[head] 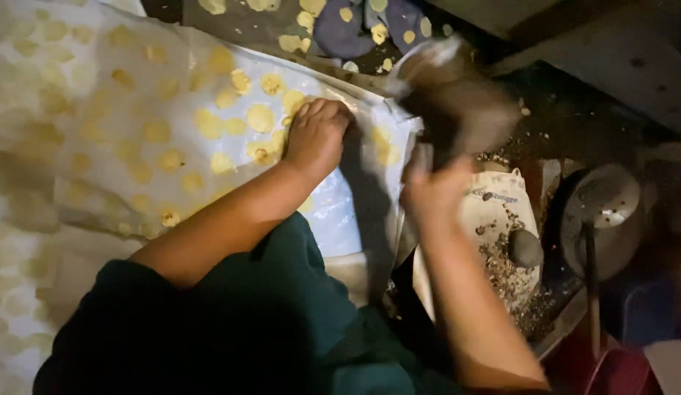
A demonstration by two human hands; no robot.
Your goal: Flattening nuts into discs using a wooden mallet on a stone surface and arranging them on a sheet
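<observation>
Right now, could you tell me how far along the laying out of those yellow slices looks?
Many yellow slices already lie spread across the white plastic sheet. The left hand is pressing down among them near the sheet's far edge. The right hand grips a blurred dark object, raised. A bare patch of sheet shows near the person; more slices sit on the darker cloth beyond.

Just right of the right hand (435,192), a dark stone (525,249) sits on a crumb-strewn sack (494,208). Further right lies a metal ladle (604,201). Beyond the left hand (316,139) is a purple cloth (340,33).
</observation>
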